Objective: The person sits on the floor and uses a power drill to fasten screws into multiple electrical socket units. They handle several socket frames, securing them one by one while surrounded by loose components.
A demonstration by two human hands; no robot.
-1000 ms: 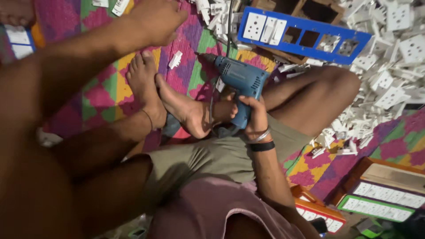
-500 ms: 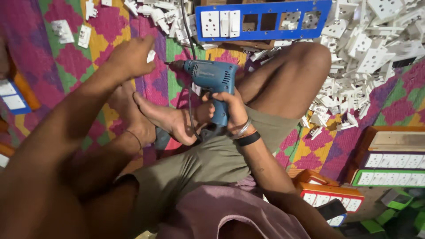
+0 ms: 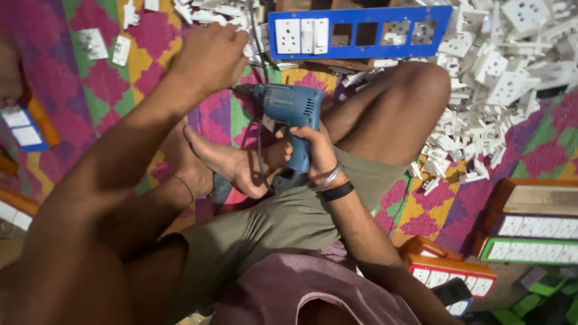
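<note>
Blue electric drill (image 3: 289, 111) held level above lap.

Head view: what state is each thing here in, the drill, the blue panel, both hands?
Blue drill: held by its grip, chuck pointing left.
Right hand: closed on the drill grip.
Left hand: closed, contents hidden.
Blue panel: partly fitted, some slots empty.
White sockets: loose, heaped.

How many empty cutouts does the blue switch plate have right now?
2: side by side near the middle of the blue switch plate, right of the white socket and switches. The two openings further right seem to hold parts, though glare blurs them.
</note>
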